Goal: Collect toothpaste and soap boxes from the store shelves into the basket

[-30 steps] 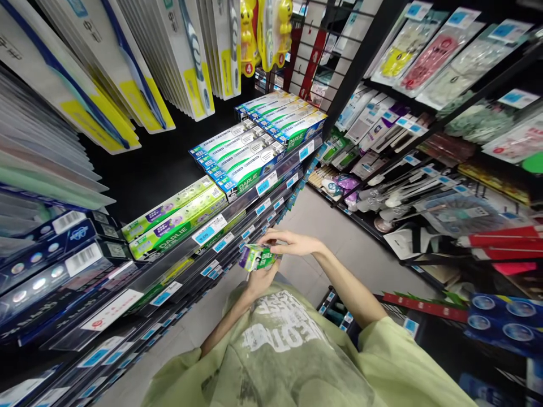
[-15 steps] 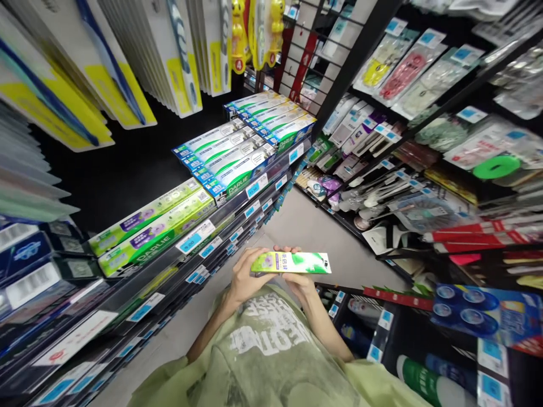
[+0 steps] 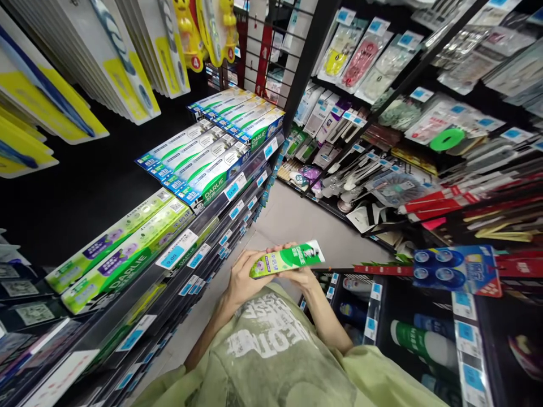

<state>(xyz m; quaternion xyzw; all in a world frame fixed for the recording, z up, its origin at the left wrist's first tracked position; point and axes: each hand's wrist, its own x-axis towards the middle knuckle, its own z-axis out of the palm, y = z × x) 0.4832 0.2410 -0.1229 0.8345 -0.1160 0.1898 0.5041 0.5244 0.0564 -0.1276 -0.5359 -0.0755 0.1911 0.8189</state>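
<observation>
In front of my chest I hold a green and white toothpaste box (image 3: 288, 259) with a purple label and DARLIE lettering. My left hand (image 3: 246, 278) is closed round the box's left end, fingers at its far edge and thumb along the near one. Beneath and behind the middle of the box is my right hand (image 3: 300, 276), gripping it from below; the box hides part of its fingers. The box's white right end sticks out past my right hand, tilted slightly upward.
To the left, a shelf carries green toothpaste boxes (image 3: 127, 251) and blue-white toothpaste boxes (image 3: 203, 155). Packaged toothbrushes (image 3: 123, 62) hang above. Racks of packaged goods (image 3: 382, 130) line the right. A blue blister pack (image 3: 456, 270) juts out at lower right. Grey floor (image 3: 305, 215) lies between.
The toothpaste box has turned in my hands, its right end rising and more of its printed face showing. My view has swung a little right, so the shelves appear shifted left.
</observation>
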